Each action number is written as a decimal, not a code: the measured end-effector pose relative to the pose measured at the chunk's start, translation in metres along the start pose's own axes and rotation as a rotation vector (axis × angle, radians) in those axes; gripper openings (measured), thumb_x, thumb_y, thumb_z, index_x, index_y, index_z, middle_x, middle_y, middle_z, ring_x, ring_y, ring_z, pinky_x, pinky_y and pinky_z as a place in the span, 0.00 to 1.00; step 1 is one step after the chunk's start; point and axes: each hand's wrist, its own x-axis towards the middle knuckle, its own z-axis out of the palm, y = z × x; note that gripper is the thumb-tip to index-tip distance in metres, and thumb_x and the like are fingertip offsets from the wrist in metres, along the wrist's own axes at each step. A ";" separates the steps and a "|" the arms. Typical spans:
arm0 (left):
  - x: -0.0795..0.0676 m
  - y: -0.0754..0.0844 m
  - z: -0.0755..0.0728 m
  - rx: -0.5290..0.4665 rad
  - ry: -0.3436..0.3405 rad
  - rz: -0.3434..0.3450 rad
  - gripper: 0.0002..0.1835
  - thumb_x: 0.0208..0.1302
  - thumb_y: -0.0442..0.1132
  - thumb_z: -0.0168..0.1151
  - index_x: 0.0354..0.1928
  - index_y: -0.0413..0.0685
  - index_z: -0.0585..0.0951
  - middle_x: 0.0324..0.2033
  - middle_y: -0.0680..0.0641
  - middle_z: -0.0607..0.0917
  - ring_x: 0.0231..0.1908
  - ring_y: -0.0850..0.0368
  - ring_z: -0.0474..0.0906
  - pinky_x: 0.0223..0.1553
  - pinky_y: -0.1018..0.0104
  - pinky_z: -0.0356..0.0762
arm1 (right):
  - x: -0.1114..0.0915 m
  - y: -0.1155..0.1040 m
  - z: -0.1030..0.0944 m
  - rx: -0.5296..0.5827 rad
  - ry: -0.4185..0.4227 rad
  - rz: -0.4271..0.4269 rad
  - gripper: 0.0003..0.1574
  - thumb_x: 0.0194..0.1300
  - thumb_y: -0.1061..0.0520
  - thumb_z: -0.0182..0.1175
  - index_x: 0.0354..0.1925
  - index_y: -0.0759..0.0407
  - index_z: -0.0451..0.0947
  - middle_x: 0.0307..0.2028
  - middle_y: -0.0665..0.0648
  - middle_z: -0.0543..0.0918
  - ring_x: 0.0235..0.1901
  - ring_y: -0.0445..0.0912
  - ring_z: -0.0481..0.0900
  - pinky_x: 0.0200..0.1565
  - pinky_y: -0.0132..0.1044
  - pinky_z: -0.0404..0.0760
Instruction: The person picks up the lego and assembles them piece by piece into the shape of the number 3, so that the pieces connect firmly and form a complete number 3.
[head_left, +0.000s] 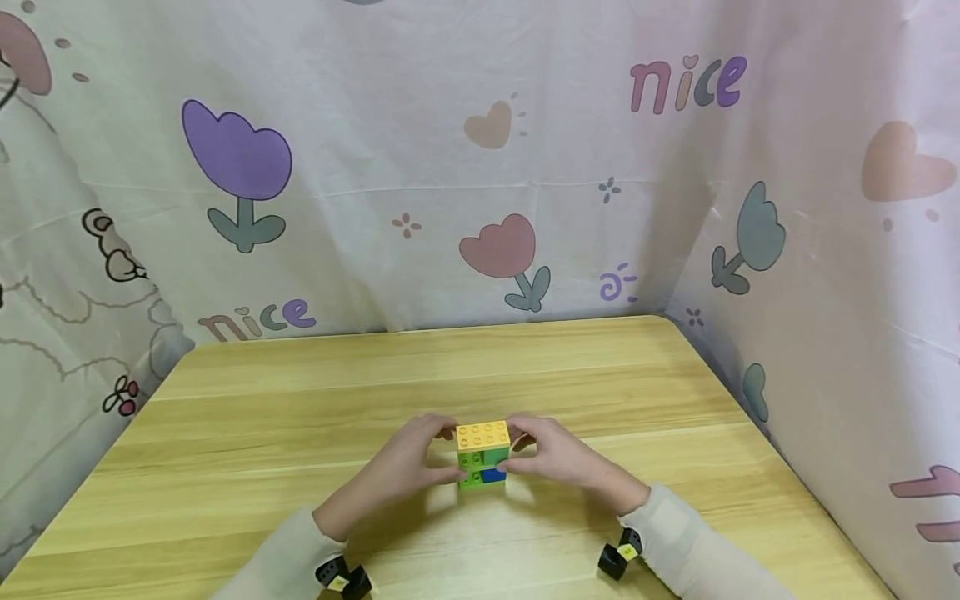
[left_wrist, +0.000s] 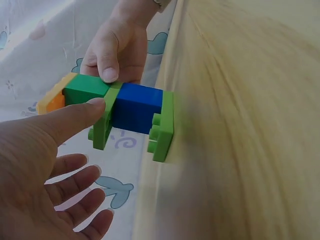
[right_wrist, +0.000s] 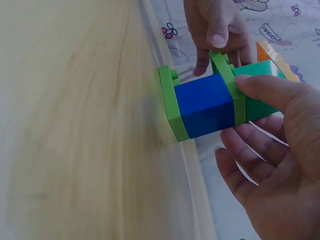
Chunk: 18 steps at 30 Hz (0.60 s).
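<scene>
A stack of toy building blocks [head_left: 482,437] stands upright on the table between the two hands. It has a yellow plate on top, then a green brick [left_wrist: 86,89], a light green plate [right_wrist: 239,102], a blue brick [right_wrist: 205,106] and a light green base plate [left_wrist: 165,127]. My right hand [head_left: 558,452] holds the stack from the right, its thumb on the middle light green plate and fingers behind. On the other side, my left hand [head_left: 405,457] has its thumb at the middle plate's studded end, with the other fingers loosely bent and apart from the blocks.
The wood-grain table [head_left: 300,417] stretches around the stack. A printed cloth [head_left: 360,150] with flowers and hearts hangs behind it and along both sides. Black devices are strapped to the left wrist [head_left: 342,577] and the right wrist [head_left: 621,553].
</scene>
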 end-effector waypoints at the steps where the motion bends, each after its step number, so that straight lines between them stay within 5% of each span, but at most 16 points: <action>1: -0.001 0.000 0.001 -0.006 0.004 -0.002 0.34 0.50 0.51 0.77 0.56 0.43 0.77 0.46 0.48 0.80 0.48 0.50 0.75 0.49 0.50 0.74 | 0.000 0.001 0.000 0.003 -0.004 0.002 0.21 0.59 0.55 0.71 0.50 0.53 0.78 0.42 0.45 0.82 0.42 0.44 0.80 0.50 0.41 0.79; 18: -0.004 -0.007 0.008 -0.121 -0.009 -0.024 0.23 0.55 0.52 0.74 0.48 0.49 0.78 0.41 0.56 0.79 0.44 0.57 0.74 0.45 0.56 0.76 | -0.002 0.002 0.000 0.003 -0.034 0.005 0.22 0.63 0.57 0.67 0.54 0.53 0.74 0.44 0.44 0.81 0.44 0.43 0.80 0.51 0.38 0.78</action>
